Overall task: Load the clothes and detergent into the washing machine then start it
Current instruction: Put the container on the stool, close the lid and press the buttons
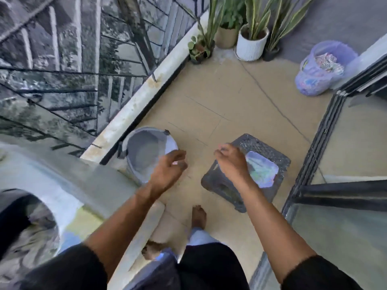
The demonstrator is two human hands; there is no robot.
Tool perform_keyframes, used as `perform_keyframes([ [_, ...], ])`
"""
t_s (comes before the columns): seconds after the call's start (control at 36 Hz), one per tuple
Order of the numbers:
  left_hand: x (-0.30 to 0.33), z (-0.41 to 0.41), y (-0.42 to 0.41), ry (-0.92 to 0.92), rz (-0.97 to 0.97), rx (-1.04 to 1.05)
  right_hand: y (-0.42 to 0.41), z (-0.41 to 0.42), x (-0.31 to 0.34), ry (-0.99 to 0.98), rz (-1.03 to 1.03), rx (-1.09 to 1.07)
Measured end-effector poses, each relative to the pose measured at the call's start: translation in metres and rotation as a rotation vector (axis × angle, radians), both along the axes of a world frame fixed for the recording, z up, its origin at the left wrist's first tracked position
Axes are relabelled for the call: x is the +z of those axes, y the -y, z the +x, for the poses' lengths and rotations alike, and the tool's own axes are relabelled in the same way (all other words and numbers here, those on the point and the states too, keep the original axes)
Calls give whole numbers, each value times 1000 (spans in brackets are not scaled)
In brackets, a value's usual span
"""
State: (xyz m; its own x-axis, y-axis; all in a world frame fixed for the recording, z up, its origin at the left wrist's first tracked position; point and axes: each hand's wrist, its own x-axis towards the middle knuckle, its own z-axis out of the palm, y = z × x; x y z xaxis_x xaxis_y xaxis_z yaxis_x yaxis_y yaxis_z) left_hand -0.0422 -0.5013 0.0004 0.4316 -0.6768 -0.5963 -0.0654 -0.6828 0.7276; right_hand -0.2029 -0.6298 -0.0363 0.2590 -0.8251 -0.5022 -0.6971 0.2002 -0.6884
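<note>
Head view: left hand (169, 167) and right hand (231, 161) hovering loosely curled, holding nothing. White top-loading washing machine (62, 185) sitting at lower left, drum open. Lavender plastic basket of clothes (320, 68) standing far across the floor; better carrying it over whole.

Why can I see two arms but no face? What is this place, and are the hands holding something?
The camera sits on the person's head and looks down, so you see their own arms and bare feet. They stand on a balcony. Part of the washing machine shows at the lower left, its round opening dark. On the floor are a grey bucket, a dark stool, some potted plants and a purple basket with something colourful inside. The left hand and right hand hang loosely curled. The picture is blurry, but neither seems to hold anything.
</note>
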Motion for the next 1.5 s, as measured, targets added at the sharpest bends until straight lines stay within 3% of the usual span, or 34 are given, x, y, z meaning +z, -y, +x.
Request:
perform_keyframes([
  [0.14, 44, 38, -81, 22, -134, 231, -66, 69, 44, 156, -40, 174],
  [0.39, 62, 99, -251, 3, -286, 615, -219, 171, 94, 401, 64, 556],
  [0.61, 68, 137, -376, -19, -378, 1063, -321, 252, 101, 397, 87, 755],
  [0.72, 50, 159, -427, -131, -402, 1299, -364, 293, 96, 330, 209, 826],
  [1.0, 13, 223, -475, -316, -371, 1509, -440, 384, 60, 137, 559, 679],
  [1.28, -6, 266, -474, -509, -466, 1602, -452, 432, 20, 155, 849, 364],
  [1.5, -26, 264, -482, -406, -491, 1606, -448, 434, 6, 251, 922, 294],
])
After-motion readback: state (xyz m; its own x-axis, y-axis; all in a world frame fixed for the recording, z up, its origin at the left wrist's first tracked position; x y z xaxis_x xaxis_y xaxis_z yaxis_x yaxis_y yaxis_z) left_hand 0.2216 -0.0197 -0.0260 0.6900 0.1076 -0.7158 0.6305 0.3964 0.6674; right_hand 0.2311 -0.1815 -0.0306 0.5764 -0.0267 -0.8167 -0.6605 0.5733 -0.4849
